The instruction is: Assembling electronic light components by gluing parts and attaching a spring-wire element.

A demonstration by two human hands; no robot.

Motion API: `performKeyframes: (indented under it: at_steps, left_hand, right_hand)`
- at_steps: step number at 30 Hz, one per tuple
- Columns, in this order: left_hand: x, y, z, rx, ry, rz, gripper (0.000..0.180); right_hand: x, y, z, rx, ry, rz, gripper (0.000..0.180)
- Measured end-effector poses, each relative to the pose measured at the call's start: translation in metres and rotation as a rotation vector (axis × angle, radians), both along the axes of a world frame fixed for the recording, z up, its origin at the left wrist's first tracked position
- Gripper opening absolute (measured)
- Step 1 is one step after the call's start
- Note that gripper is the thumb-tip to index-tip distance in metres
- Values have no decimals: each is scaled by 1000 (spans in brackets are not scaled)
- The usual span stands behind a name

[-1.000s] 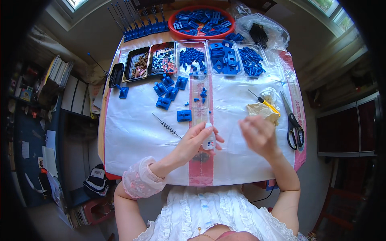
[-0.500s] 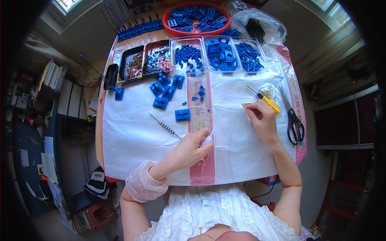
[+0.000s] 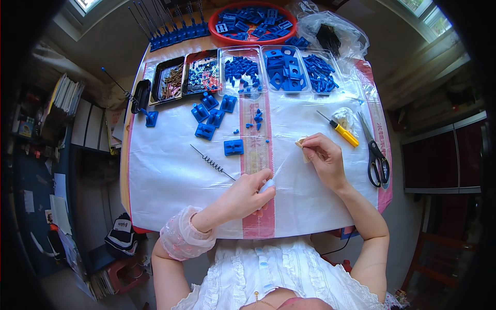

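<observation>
My left hand [image 3: 243, 194], near the front middle of the table, is closed around a small white squeeze bottle [image 3: 267, 185] with a thin pointed nozzle tilted up to the right. A black coiled wire [image 3: 212, 164] runs up-left from beside this hand; whether the fingers also grip it I cannot tell. My right hand [image 3: 326, 161] pinches a small tan scrap [image 3: 299, 142], maybe paper or cloth, just right of the nozzle. Ahead of my left hand lies a blue clip-like block [image 3: 233, 148], with several similar blue blocks [image 3: 205, 131] beyond it.
A yellow-handled screwdriver [image 3: 345, 134], a crumpled white wad [image 3: 345, 118] and black scissors [image 3: 378, 160] lie at the right. Trays of screws [image 3: 174, 82], nuts [image 3: 202, 75] and blue parts [image 3: 284, 72] line the back. Behind stand a red basin [image 3: 213, 33] and upright wired pieces [image 3: 178, 36].
My right hand has moved left and slightly nearer with the tan scrap, away from the screwdriver and toward the bottle's nozzle. My left hand stays almost in place with the bottle.
</observation>
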State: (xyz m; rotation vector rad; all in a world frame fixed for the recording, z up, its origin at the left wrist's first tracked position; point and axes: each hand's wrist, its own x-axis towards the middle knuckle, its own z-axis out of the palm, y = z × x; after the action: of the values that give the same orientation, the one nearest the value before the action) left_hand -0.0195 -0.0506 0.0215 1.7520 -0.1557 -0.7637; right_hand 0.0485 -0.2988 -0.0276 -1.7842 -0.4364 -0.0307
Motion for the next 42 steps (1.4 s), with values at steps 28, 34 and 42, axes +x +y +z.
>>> performKeyframes:
  at_steps: [28, 34, 42]
  left_hand:
    - [0, 1, -2, -13, 29, 7, 28]
    - [0, 1, -4, -2, 3, -8, 28]
    - [-2, 0, -9, -14, -18, -17, 23]
  right_hand:
    - [-5, 0, 6, 27, 118, 47, 20]
    - [-5, 0, 8, -112, -44, 27, 27]
    - [-6, 2, 2, -144, -162, -34, 20]
